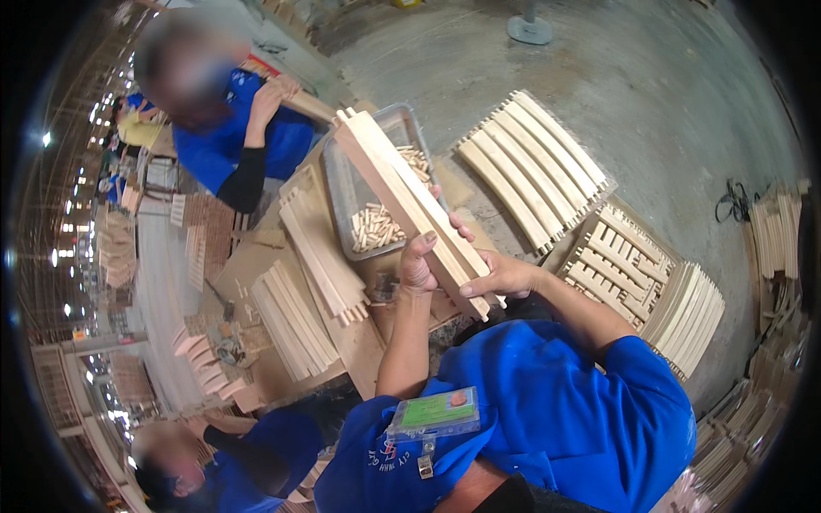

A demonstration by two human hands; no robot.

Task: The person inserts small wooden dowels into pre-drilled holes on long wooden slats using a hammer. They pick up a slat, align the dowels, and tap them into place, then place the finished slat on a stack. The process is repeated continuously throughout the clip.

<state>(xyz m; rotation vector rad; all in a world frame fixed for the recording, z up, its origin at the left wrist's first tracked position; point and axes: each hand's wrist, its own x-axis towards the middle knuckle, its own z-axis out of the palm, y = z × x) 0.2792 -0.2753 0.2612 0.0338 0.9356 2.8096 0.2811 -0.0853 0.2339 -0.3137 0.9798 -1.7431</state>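
A bundle of long pale wooden slats (pixel 398 184) with dowel pins in their ends is held up in front of me, slanting away to the upper left. My left hand (pixel 421 261) grips the bundle from its left side, thumb on top and fingertips showing past the far edge. Nearer the close end, my right hand (pixel 500 278) is wrapped around the same slats, its thumb across them. Beneath the bundle sits a clear plastic tray (pixel 338 192) with loose wooden dowels (pixel 376 228) in it. How many slats are in the bundle I cannot tell.
More slats (pixel 321 248) lie stacked on the workbench (pixel 355 346) to the left. Curved slats (pixel 530 167) stand in a stack at the right, near a crosswise pile (pixel 620 265). One co-worker (pixel 248 128) handles a wooden piece across the bench; another (pixel 248 453) sits at lower left.
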